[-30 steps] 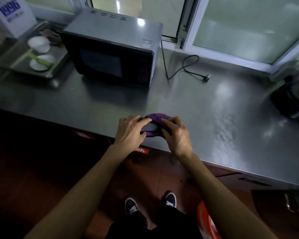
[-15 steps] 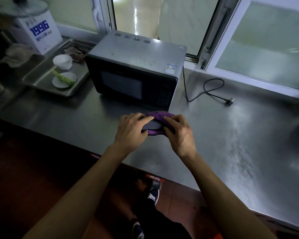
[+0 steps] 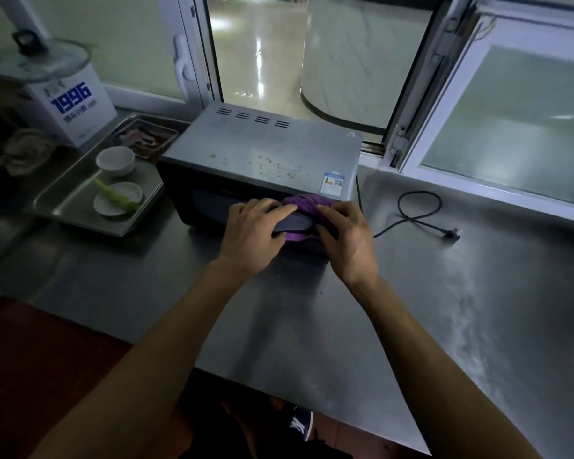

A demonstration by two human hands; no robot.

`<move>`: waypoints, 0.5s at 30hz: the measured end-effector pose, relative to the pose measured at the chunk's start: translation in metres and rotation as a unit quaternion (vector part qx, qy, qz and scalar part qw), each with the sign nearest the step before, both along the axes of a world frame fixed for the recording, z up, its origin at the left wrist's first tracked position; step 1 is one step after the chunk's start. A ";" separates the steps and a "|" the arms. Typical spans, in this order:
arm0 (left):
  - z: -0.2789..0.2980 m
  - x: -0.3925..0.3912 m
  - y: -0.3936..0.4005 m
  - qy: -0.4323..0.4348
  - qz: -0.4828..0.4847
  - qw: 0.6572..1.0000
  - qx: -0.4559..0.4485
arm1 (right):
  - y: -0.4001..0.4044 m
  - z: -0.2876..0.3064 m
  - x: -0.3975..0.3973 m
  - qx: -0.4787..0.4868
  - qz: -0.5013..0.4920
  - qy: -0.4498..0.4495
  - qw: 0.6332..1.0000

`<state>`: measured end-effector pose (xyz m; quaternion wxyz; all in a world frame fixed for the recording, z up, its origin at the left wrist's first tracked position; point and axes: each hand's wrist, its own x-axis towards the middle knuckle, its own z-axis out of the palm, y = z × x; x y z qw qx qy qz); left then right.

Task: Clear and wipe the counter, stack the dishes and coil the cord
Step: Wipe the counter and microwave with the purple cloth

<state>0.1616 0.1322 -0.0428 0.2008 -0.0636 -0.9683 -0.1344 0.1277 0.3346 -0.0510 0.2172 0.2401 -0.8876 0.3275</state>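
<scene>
At counter [image 3: 312, 326] front: both hands bunched a purple cloth [image 3: 304, 207].
L hand [image 3: 256, 236] & R hand [image 3: 345, 240] gripped it; crumbs on microwave [image 3: 262, 144], dishes [image 3: 116, 180] unstacked, cord [image 3: 418, 210] uncoiled.

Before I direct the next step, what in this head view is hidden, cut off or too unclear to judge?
- Microwave door and controls: covered by both hands and the purple cloth.
- Cloth's underside and shape: hidden under the left hand and right hand.
- Cord where it joins the microwave: hidden behind its right side.
- Tray behind the microwave: contents blurred and partly hidden.
- Label text: too small.
</scene>
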 end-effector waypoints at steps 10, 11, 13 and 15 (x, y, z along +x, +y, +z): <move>0.016 -0.089 -0.017 -0.023 -0.074 0.997 0.004 | -0.023 0.016 -0.064 0.026 -0.103 0.013 0.994; 0.016 -0.096 -0.019 -0.026 -0.082 0.996 0.005 | -0.026 0.016 -0.070 0.030 -0.112 0.012 0.993; 0.014 -0.111 -0.023 -0.036 -0.100 0.994 0.006 | -0.031 0.015 -0.083 0.050 -0.139 0.009 0.989; 0.010 -0.122 -0.027 -0.047 -0.119 0.992 0.007 | -0.037 0.013 -0.091 0.089 -0.186 -0.001 0.978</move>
